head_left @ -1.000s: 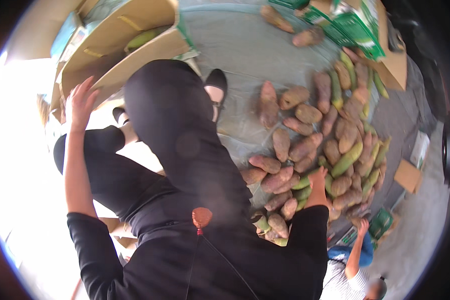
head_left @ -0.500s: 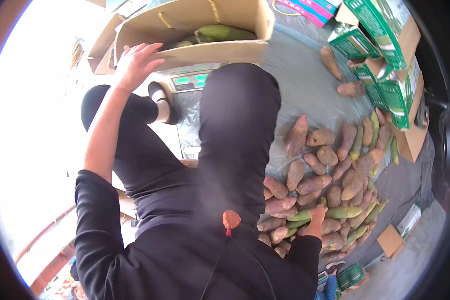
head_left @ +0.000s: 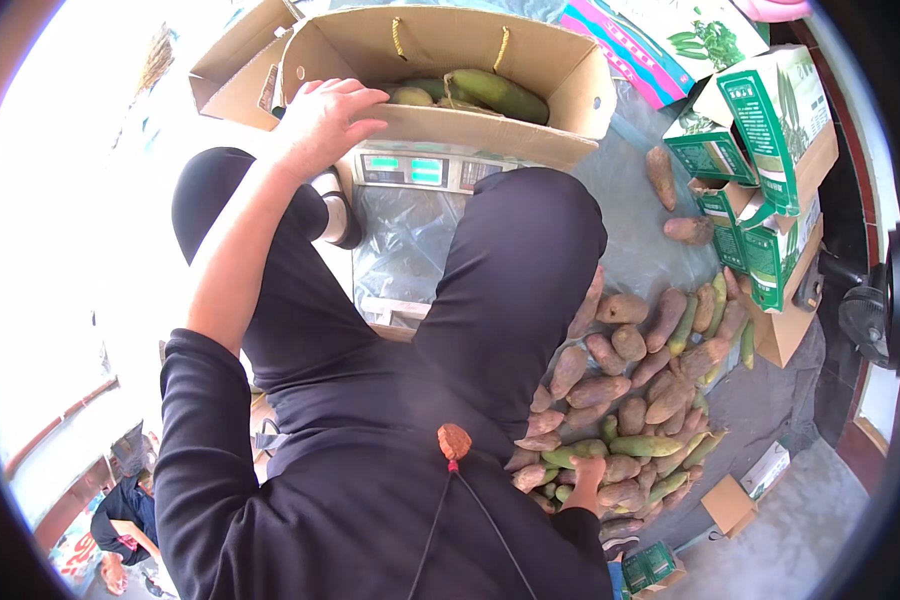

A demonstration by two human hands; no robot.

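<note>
My left hand (head_left: 325, 125) lies at the near left rim of an open cardboard box (head_left: 490, 128), its fingers extended over the edge and the thumb apart. Inside the box are long green gourds (head_left: 505, 97), partly hidden by the near wall. Under the box's near side shows a digital scale (head_left: 415, 170) with lit green displays. Over to the right, my right hand (head_left: 588, 470) reaches down into a pile of brownish-purple tubers (head_left: 598, 390) and long green gourds (head_left: 645, 445). It touches or hovers by one green gourd (head_left: 562, 455); its fingertips are hidden.
Green-and-white cartons (head_left: 770, 130) are stacked at the far right, beside a pink-and-blue box (head_left: 625, 50). Two loose tubers (head_left: 660, 178) lie on plastic sheeting near them. A black fan (head_left: 870, 320) stands at the right edge. Another person (head_left: 130, 520) is at lower left.
The view has shifted, showing more of the box and scale. My left hand's fingers have come closer together on the rim. My right hand has shifted slightly nearer to me within the pile.
</note>
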